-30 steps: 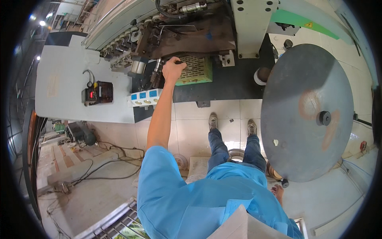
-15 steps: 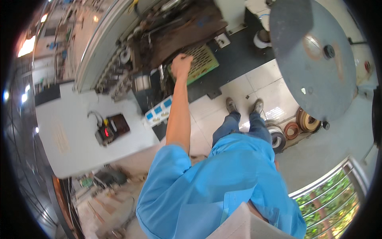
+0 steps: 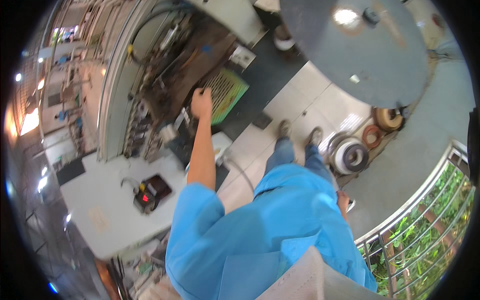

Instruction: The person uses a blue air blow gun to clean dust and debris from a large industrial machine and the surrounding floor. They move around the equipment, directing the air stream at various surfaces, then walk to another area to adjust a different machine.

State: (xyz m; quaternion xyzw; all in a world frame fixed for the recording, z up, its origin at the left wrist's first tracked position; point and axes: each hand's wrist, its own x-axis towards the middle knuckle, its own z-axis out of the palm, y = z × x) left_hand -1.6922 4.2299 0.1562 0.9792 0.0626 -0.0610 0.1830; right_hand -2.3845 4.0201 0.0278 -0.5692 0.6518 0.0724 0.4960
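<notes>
While the person in the blue coat stands on the tiled floor [image 3: 300, 107], the big machine [image 3: 165, 75] is the landmark for everything here. Largest item: a round grey disc [image 3: 360, 50], well to the right of the machine and above the floor. Next, a white table [image 3: 105, 200], just below the machine; it carries a small black box with a red light [image 3: 149, 192]. A metal railing [image 3: 425, 200] with green plants behind it runs far right of the machine, at the lower edge. A green tray with slats [image 3: 227, 95] sits against the machine's right side, tilted in this view. Reels of strip [image 3: 350, 155] lie on the floor, well right of the machine, with 2 smaller brown rings beside them.

Left hand [image 3: 201, 102]: arm stretched out straight, fist closed at the machine's dark front, just beside the left edge of the green tray. Fingers curled tight; what they clasp cannot be made out.

Right hand [image 3: 343, 201]: down by the person's side, well apart from the machine, mostly hidden by the coat; grip cannot be told.
</notes>
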